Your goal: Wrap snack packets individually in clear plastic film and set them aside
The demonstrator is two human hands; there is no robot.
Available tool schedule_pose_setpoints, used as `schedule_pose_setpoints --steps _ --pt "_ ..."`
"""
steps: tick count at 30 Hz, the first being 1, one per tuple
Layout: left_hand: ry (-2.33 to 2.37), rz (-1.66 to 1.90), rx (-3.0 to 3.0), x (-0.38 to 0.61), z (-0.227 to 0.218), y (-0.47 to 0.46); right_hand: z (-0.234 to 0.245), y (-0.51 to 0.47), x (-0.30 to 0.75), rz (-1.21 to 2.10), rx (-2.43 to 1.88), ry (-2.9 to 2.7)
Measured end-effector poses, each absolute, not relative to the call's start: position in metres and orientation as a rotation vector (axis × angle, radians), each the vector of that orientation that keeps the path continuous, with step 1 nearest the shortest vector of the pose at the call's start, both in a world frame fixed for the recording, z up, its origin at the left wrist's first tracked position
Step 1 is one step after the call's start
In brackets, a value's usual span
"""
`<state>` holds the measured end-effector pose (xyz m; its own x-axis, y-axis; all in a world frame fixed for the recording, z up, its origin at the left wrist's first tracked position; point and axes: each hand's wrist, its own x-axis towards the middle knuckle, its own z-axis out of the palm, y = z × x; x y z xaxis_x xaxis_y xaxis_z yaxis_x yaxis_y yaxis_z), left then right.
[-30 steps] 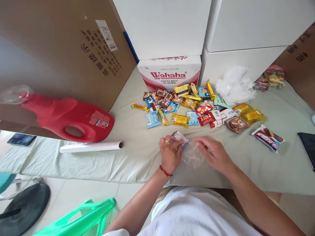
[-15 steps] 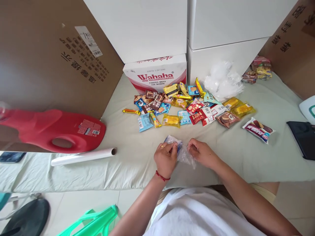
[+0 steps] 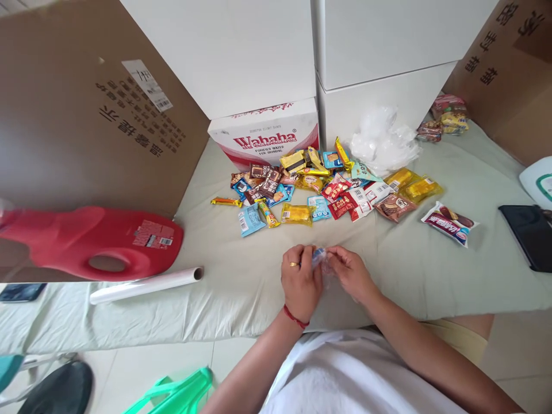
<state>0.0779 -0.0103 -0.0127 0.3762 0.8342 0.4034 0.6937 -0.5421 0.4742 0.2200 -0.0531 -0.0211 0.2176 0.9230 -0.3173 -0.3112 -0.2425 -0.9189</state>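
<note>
Head | left hand [image 3: 301, 282] and right hand [image 3: 350, 273] both pinch blue packet [image 3: 318, 257] | hands closer together than before

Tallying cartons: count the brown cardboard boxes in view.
2 brown cardboard boxes: one at left behind the red jug, one at far right. Others may be hidden.

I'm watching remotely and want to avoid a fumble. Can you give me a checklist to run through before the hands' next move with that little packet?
1. Grip on the blue packet: ok. The left hand and right hand both pinch it over the cloth.
2. Clear film around the packet: cannot tell, because fingers hide most of it.
3. Snack pile apart from the hands: ok. It lies beyond them.
4. Film roll in view: ok. It lies to the left, beside the red jug.
5. Jug cap shut: cannot tell, as it is cut off at the picture's edge.
</note>
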Motion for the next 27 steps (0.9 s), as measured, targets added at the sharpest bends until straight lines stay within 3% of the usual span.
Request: schedule_pose_setpoints --steps 5,9,16,21,27 --pt "0.951 0.727 2.601 0.090 -0.010 -0.029 -0.015 -0.056 0.220 1.451 -1.017 -0.390" --pt "0.777 0.529 2.430 0.082 -0.007 -0.042 -0.014 -0.058 0.224 1.480 -1.014 -0.433" --pt "1.268 1.018 1.481 0.055 -0.018 -0.025 -0.029 -0.060 0.229 1.356 -1.136 -0.526" --pt "1.123 0.805 1.079 0.074 -0.013 -0.002 -0.034 -0.060 0.227 1.281 -1.179 -0.638" --pt "1.030 0.628 1.108 0.111 -0.003 0.002 -0.030 -0.081 0.258 1.317 -1.213 -0.702"
